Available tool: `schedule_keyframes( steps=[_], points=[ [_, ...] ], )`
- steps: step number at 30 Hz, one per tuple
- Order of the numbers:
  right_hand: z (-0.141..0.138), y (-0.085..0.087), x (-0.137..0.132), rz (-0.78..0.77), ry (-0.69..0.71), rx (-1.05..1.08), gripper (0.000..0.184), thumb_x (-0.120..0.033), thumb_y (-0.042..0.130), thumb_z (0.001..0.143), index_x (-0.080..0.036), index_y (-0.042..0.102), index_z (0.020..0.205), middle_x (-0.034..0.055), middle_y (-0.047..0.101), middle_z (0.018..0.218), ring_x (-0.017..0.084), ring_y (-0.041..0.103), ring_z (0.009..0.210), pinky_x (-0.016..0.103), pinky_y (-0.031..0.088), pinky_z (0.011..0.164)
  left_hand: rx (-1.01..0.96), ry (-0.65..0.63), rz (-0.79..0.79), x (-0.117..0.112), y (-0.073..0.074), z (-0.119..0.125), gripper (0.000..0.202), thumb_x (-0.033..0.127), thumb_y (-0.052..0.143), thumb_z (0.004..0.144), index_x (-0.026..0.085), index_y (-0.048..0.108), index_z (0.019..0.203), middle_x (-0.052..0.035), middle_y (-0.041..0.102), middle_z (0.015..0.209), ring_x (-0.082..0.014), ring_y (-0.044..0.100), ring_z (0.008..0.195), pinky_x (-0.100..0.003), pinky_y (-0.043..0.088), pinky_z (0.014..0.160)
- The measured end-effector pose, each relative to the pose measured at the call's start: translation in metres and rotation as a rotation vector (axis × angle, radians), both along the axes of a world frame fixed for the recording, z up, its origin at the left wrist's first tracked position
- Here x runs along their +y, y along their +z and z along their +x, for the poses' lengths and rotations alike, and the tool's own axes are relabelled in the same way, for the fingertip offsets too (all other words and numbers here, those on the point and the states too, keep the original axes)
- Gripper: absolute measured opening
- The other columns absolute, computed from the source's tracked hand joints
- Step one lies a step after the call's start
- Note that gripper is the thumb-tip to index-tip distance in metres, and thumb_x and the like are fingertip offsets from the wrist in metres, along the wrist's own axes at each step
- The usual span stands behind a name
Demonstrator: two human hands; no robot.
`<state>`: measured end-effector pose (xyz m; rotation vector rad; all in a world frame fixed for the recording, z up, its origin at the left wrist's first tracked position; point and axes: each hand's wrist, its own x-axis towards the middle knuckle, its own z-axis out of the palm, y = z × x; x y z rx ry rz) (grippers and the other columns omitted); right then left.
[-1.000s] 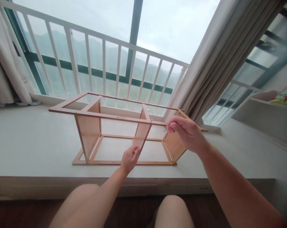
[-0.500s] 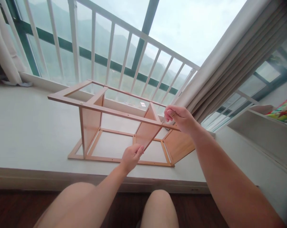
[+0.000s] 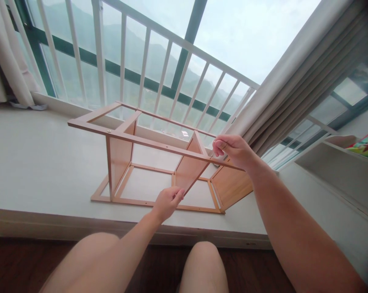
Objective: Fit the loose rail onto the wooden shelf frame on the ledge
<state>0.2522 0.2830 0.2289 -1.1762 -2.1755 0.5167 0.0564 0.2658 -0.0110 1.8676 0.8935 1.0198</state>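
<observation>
A wooden shelf frame lies on its side on a white ledge, with flat boards standing between its lower and upper side frames. My left hand is closed on the near edge of the middle shelf board. Over the upper side frame, where that board meets it, my right hand is closed with the fingertips pinched together. Whatever it holds is hidden or too small to name. To the right, another board leans at an angle by the frame's end, partly behind my right forearm.
Behind the frame, a white railing runs along the window. A beige curtain hangs at the right, another curtain at the left. A white shelf unit stands at the far right. My knees are before the ledge.
The view has shifted slightly, so the shelf frame appears a little further right. Both hands keep nearly the same places on it.
</observation>
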Motion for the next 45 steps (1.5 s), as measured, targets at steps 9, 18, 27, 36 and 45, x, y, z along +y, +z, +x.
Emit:
schedule_keyframes(
  steps=[9, 18, 27, 36, 45],
  points=[
    [0.001, -0.007, -0.002, -0.148, -0.197, 0.234, 0.039, -0.051, 0.066, 0.081, -0.012, 0.071, 0.08, 0.0039, 0.064, 0.055, 0.008, 0.045, 0.045, 0.022, 0.034, 0.045, 0.008, -0.002, 0.009, -0.001, -0.001, -0.001, 0.049, 0.046, 0.036, 0.097, 0.019, 0.057, 0.063, -0.0003, 0.06, 0.058, -0.0138, 0.055, 0.058, -0.024, 0.039, 0.062],
    [-0.015, -0.017, -0.013, -0.272, -0.327, 0.605, 0.037, -0.046, 0.08, 0.068, -0.011, 0.07, 0.075, 0.0051, 0.065, 0.053, 0.011, 0.056, 0.045, 0.019, 0.031, 0.037, -0.013, -0.019, -0.029, -0.006, -0.002, 0.001, 0.049, 0.046, 0.036, 0.096, 0.019, 0.057, 0.062, 0.0004, 0.058, 0.054, -0.0133, 0.054, 0.056, -0.023, 0.039, 0.059],
    [-0.02, -0.024, -0.013, -0.175, -0.39, 0.667, 0.039, -0.049, 0.079, 0.068, -0.012, 0.07, 0.078, 0.0004, 0.058, 0.052, 0.009, 0.05, 0.041, 0.02, 0.025, 0.035, 0.012, -0.035, -0.02, -0.009, 0.001, 0.003, 0.049, 0.047, 0.036, 0.096, 0.018, 0.056, 0.062, 0.001, 0.056, 0.053, -0.0129, 0.052, 0.054, -0.024, 0.038, 0.058],
    [-0.005, 0.001, -0.019, 0.045, -0.364, 0.089, 0.025, -0.04, 0.059, 0.088, -0.017, 0.07, 0.086, -0.0001, 0.058, 0.063, 0.009, 0.05, 0.053, 0.023, 0.037, 0.048, 0.067, -0.046, -0.005, -0.008, -0.002, 0.007, 0.049, 0.046, 0.035, 0.097, 0.018, 0.056, 0.062, 0.0012, 0.055, 0.053, -0.0129, 0.051, 0.056, -0.024, 0.035, 0.06],
    [-0.009, 0.019, -0.024, 0.101, -0.181, -0.348, 0.023, -0.031, 0.05, 0.093, -0.018, 0.069, 0.089, 0.0022, 0.069, 0.078, 0.015, 0.062, 0.075, 0.027, 0.046, 0.074, 0.101, -0.076, -0.03, -0.008, -0.005, 0.011, 0.048, 0.046, 0.035, 0.097, 0.018, 0.055, 0.063, 0.0013, 0.055, 0.054, -0.0129, 0.051, 0.057, -0.024, 0.035, 0.06]
  ],
)
